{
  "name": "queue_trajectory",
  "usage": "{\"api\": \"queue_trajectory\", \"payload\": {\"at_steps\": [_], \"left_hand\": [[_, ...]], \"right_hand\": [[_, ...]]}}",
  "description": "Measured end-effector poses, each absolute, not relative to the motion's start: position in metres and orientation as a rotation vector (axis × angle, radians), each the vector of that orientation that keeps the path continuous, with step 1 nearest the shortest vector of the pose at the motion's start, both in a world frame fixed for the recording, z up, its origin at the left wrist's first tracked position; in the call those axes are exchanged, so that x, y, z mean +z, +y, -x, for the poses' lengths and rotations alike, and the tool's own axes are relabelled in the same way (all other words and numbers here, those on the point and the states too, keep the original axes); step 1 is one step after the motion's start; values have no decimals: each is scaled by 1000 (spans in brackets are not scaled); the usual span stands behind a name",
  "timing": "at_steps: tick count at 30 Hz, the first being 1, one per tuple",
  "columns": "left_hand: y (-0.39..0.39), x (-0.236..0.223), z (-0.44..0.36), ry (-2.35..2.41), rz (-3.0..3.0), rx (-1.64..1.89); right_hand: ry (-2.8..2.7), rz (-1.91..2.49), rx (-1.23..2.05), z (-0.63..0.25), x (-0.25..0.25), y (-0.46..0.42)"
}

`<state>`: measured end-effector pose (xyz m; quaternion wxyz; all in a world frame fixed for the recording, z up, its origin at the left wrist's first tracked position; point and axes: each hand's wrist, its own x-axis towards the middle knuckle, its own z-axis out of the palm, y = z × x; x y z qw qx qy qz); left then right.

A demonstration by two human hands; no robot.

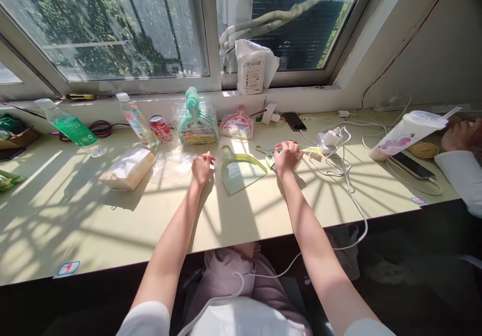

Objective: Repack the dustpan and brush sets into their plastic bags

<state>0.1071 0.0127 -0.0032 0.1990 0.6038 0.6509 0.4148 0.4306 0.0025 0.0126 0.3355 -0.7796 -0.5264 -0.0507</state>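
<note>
so the dustpan [241,175] is a little see-through pale green one, lying flat on its back, scoop side up. the rim is a stronger yellow-green, the stubby handle with a hole in it points to about 11 o'clock, and the straight front lip faces roughly 5. just off it at 2 o'clock is the matching hand brush [268,155], teal-green handle with a hole at the end, tip aimed at 10 o'clock. the right hand [288,156] covers its middle, with bristles peeking out. over at 9 o'clock from the pan there's a crinkly clear plastic wrapper [173,168] lying flat, left hand [202,169] by its 3 o'clock edge.
</note>
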Motion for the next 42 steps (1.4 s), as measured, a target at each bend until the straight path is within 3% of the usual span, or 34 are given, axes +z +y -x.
{"api": "queue_trajectory", "payload": {"at_steps": [6, 14, 22, 31, 36, 42], "left_hand": [[9, -3, -116, 1762, -1885, 944], [0, -2, -126, 1707, -2035, 790], [-13, -6, -154, 1421, -2090, 753], [5, -27, -138, 1350, -2309, 1106], [13, -41, -134, 1231, -2219, 1041], [5, -23, -137, 1264, -2548, 869]], "right_hand": [[-1676, 2155, -7, -425, -3, 10], [-1675, 2311, 46, -438, -1, 18], [-1436, 1888, -61, -441, 23, 13], [-2115, 1662, 131, -370, 4, 6], [-2141, 1578, 374, -366, 6, 4], [-2122, 1618, 383, -362, 6, 0]]}}
